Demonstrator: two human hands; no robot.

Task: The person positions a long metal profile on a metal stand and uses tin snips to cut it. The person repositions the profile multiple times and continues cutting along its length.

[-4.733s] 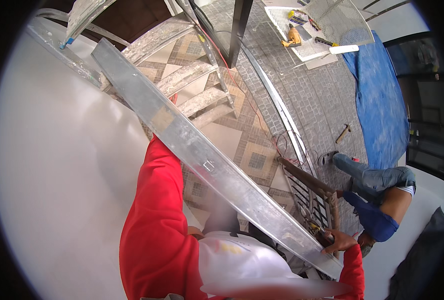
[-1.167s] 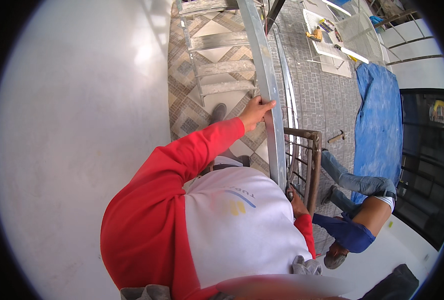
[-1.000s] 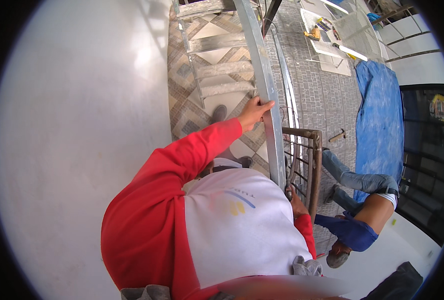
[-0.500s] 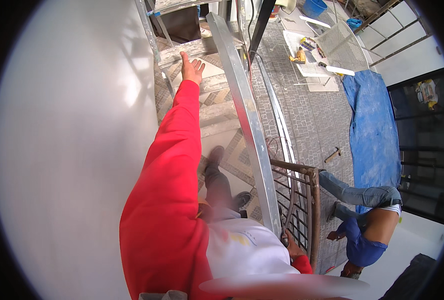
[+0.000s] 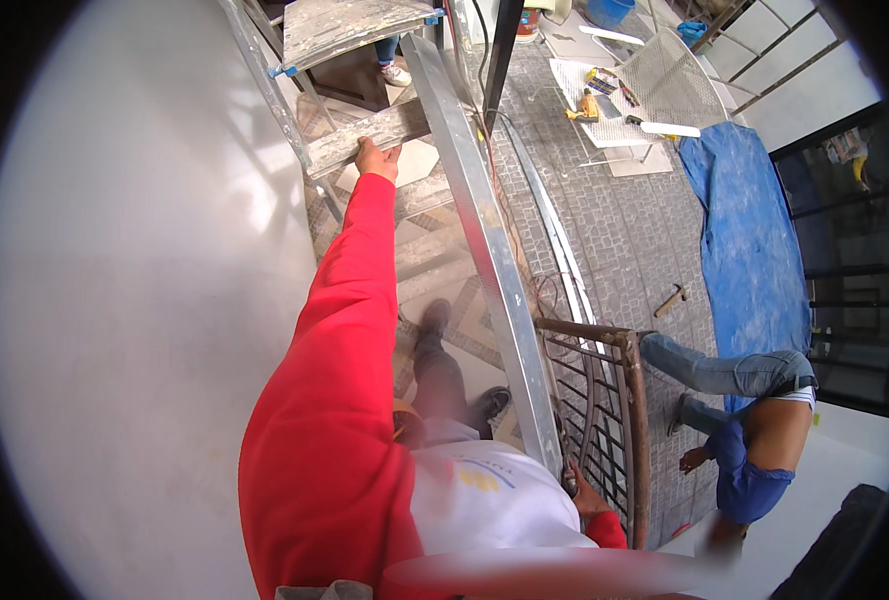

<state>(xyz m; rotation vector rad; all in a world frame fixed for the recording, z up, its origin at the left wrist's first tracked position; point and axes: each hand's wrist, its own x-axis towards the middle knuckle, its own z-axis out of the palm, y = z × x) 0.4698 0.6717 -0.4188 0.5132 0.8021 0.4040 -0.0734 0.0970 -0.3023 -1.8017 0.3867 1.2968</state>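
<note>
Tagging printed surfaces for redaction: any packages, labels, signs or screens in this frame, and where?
Chest print: on the wearer's white shirt, low centre; small blue and yellow mark, blurred.
Possible package or tool: on the pale sheet on the paving, top; yellow, too small to tell.
No signs or screens visible.

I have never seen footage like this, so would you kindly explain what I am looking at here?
There is no machine: a person wears a wide-angle camera on the head, looking down, so straight edges bend. The red sleeves are that person's own arms. The left hand reaches out to a grey plank of a scaffold. The right hand is low beside a long metal rail, apparently gripping its near end, next to a rusty gate. Below is a tiled and paved floor with a hammer and a blue tarp. A co-worker bends over at lower right.
</note>
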